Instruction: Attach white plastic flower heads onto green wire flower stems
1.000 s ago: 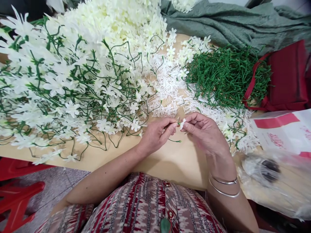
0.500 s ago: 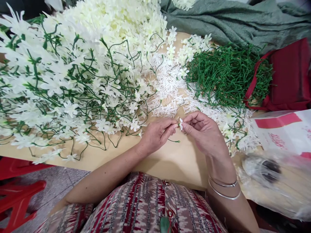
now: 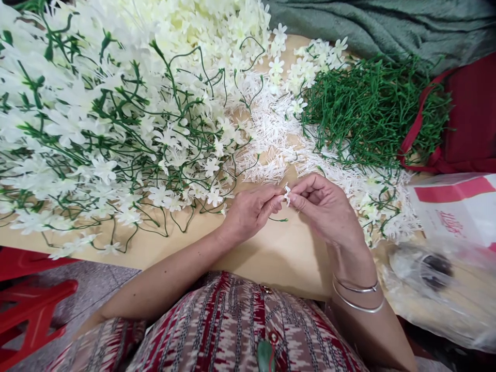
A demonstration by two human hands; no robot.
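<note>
My left hand (image 3: 253, 212) is closed in a pinch on a thin green artificial stem (image 3: 279, 220); its loose end pokes out below the fingers. Close against it, my right hand (image 3: 325, 209) pinches a small white artificial flower (image 3: 287, 194) between thumb and forefinger. The flower sits between both sets of fingertips, and the joint with the stem is hidden. Just beyond the hands lie loose white stamens (image 3: 267, 124) in a spread heap. A big pile of white flowers on green stems (image 3: 127, 134) fills the left side.
Bare green stems (image 3: 372, 111) are heaped at the right, by a dark red bag (image 3: 470, 119) with a strap. A printed plastic bag (image 3: 461, 209) and a clear bag (image 3: 430, 294) lie nearer. Green cloth (image 3: 387, 26) covers the back. Red stools (image 3: 39, 315) stand below the table (image 3: 155, 253).
The view has shifted slightly. The white flower between my fingertips has turned and shows more of its petals, while the green part seen there before is now covered. Both hands stay nearly in place.
</note>
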